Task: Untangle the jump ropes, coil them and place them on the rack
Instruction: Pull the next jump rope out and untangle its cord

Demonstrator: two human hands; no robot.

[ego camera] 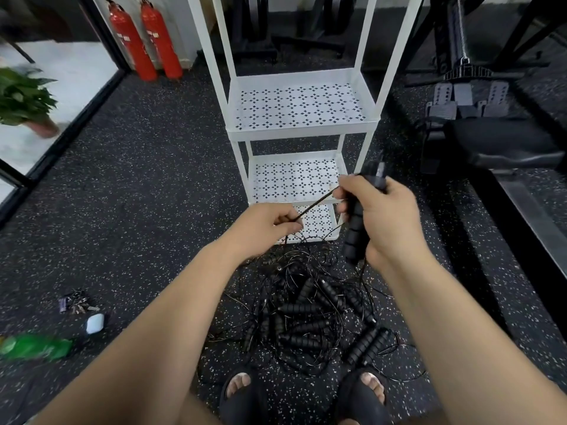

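Observation:
A tangled pile of black jump ropes (310,320) with ribbed foam handles lies on the floor in front of my feet. My right hand (380,216) grips black rope handles (357,231) held upright above the pile. A thin black cord (316,205) runs from that hand to my left hand (267,225), which pinches it. More cord hangs from both hands down into the pile. The white three-tier rack (300,130) stands just beyond my hands, and its perforated shelves hold nothing.
Two red fire extinguishers (144,38) stand at the back left. A potted plant (24,99) sits at the far left. A green bottle (36,346), a white pebble-shaped item (95,323) and a bunch of keys (76,302) lie on the left floor. Black gym machines (491,118) fill the right.

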